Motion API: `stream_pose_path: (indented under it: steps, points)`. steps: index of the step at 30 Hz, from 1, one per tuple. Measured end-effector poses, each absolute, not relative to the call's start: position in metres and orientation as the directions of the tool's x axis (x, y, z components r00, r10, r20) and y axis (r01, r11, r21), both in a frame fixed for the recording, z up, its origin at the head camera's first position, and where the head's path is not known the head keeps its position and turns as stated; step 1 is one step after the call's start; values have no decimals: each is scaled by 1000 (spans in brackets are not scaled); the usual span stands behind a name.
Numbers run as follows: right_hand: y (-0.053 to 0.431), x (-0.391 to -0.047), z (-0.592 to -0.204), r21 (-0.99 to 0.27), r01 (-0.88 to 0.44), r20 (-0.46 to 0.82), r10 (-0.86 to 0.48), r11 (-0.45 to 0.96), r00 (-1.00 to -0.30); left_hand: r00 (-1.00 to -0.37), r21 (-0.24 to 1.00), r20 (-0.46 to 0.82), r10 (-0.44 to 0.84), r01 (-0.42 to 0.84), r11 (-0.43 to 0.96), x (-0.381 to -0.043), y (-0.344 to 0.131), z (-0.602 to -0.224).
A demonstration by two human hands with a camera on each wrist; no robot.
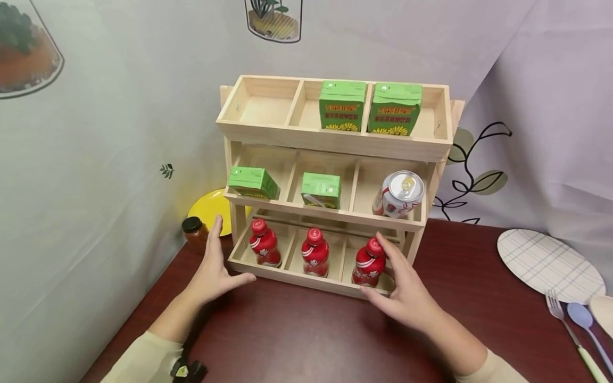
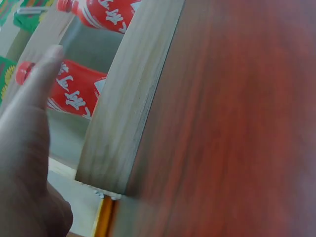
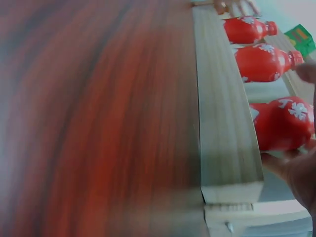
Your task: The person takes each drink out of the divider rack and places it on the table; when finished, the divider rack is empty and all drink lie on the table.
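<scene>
A three-tier wooden shelf (image 1: 335,142) stands on the table. Three red bottles occupy its bottom tier: a left bottle (image 1: 265,247), a middle bottle (image 1: 315,258) and a right bottle (image 1: 367,268). Around the right bottle's outer side is my right hand (image 1: 407,292), thumb by the front rail and fingers fairly straight near the cap. My left hand (image 1: 214,274) is spread beside the shelf's left end, holding nothing, its thumb toward the left bottle. On the middle tier sit two green drink cartons and a silver can (image 1: 397,196). The top tier carries two more green cartons (image 1: 342,106).
A yellow plate (image 1: 206,210) and a dark-lidded jar (image 1: 195,234) are behind my left hand. To the right lie a checked placemat (image 1: 551,263), a fork (image 1: 565,319) and a blue spoon (image 1: 581,318). Patterned cloth (image 1: 119,159) hangs along the back and left.
</scene>
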State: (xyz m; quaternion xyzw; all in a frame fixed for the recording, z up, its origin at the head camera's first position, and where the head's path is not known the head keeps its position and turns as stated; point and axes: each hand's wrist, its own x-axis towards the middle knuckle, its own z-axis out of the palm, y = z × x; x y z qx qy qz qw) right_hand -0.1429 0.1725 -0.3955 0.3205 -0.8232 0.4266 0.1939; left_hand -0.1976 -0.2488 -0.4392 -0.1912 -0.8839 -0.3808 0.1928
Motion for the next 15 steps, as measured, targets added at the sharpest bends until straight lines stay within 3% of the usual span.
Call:
stream_pose_path:
  steps: [7,15]
  points:
    - [165,-143,-391,-693,-571,512,-256,442,-820,-897,721,414,158,429,544,-225,-241,-452]
    - [168,-147,-403,-692,-570,534,-218,442,-817,-899,838,380,216,434,331,-220,-242,-446]
